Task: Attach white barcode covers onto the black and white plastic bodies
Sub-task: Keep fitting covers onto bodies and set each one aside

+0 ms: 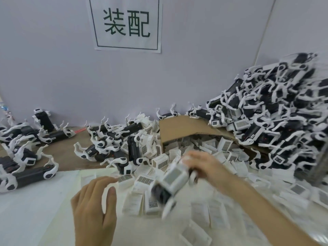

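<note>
Head view: one black and white body (170,181) is gripped by the right hand (204,166) above the loose barcode covers (142,183) on the surface (35,210), a white cover apparently already seated on its upturned face, so it can probably be checked or set aside. The left hand (94,206) hovers with fingers (111,194) half-curled, holding nothing visible. Motion blur hides the seating; the right-hand pile (275,112) is cut off.

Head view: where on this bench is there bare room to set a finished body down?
Bare white sheet at near left, bordered by the left hand, the covers and bodies at left. A brown strip between body clusters is narrower. Centre and right are crowded: covers, then the tall pile.
</note>
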`<move>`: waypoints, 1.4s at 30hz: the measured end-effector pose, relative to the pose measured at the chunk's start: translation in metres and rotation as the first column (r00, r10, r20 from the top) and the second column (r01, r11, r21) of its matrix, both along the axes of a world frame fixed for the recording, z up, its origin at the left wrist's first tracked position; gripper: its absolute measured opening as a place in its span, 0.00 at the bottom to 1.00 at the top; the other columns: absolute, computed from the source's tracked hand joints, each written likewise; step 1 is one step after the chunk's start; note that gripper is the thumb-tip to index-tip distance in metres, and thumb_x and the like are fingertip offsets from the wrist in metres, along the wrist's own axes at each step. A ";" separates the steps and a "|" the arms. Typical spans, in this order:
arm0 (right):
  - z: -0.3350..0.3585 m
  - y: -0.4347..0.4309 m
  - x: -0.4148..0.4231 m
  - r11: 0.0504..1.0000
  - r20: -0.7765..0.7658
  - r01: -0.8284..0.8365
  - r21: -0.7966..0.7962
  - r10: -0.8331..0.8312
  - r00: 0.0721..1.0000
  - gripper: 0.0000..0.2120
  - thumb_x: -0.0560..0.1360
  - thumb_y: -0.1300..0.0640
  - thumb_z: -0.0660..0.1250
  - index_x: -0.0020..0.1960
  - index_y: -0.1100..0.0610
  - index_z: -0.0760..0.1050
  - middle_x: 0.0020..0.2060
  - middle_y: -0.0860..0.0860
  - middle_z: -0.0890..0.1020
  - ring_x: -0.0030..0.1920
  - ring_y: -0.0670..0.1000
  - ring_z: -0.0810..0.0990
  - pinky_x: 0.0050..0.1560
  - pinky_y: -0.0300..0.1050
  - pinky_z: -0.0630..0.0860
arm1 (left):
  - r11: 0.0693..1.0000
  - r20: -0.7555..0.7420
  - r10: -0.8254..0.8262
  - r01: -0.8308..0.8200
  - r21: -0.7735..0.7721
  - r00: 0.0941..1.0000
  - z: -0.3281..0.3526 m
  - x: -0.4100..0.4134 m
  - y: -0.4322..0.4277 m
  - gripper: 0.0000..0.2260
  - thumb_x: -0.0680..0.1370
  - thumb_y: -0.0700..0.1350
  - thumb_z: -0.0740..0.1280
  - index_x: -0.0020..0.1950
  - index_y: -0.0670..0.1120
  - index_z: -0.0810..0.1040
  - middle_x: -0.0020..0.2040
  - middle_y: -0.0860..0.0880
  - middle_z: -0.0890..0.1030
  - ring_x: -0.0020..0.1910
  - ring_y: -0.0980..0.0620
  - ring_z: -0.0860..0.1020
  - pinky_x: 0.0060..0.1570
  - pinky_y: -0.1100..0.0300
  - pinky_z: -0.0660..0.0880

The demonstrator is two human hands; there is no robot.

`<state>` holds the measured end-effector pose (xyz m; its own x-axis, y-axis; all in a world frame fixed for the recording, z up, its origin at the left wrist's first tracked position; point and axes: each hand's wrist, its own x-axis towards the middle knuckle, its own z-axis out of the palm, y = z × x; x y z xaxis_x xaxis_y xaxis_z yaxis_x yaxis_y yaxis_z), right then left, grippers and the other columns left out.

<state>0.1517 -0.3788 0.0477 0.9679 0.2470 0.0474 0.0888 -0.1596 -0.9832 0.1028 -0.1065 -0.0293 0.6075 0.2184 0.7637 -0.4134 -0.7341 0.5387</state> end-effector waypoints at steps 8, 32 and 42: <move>0.176 -0.103 0.065 0.651 0.227 0.681 0.336 -0.757 0.612 0.31 0.81 0.44 0.61 0.78 0.55 0.57 0.73 0.55 0.70 0.66 0.54 0.74 0.66 0.55 0.72 | 0.996 -0.076 -0.085 0.084 -0.010 0.993 -0.001 -0.001 -0.009 0.17 0.75 0.52 0.56 0.49 0.46 0.81 0.48 0.49 0.80 0.42 0.56 0.74 0.50 0.55 0.64; -0.085 -0.014 -0.013 0.785 0.478 0.413 -0.462 -0.172 0.862 0.23 0.71 0.72 0.72 0.44 0.41 0.79 0.47 0.37 0.81 0.52 0.38 0.79 0.54 0.27 0.69 | 0.986 -0.514 -0.166 0.132 -0.103 0.841 -0.027 0.015 0.009 0.23 0.82 0.48 0.64 0.76 0.54 0.61 0.75 0.57 0.65 0.66 0.59 0.68 0.66 0.55 0.67; -0.077 -0.023 -0.015 0.539 0.397 0.375 -0.755 -0.081 0.914 0.28 0.72 0.45 0.73 0.69 0.40 0.67 0.69 0.39 0.64 0.69 0.45 0.67 0.67 0.48 0.66 | 0.994 -0.525 0.105 -0.083 0.067 0.845 0.005 0.074 0.012 0.20 0.81 0.45 0.65 0.72 0.48 0.68 0.71 0.49 0.71 0.66 0.47 0.73 0.63 0.48 0.67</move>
<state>0.1367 -0.4018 -0.0297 0.9704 0.0947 0.2223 0.1716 -0.9178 -0.3581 0.1768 -0.0941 -0.0248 0.8988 0.2713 0.3442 -0.0038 -0.7805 0.6252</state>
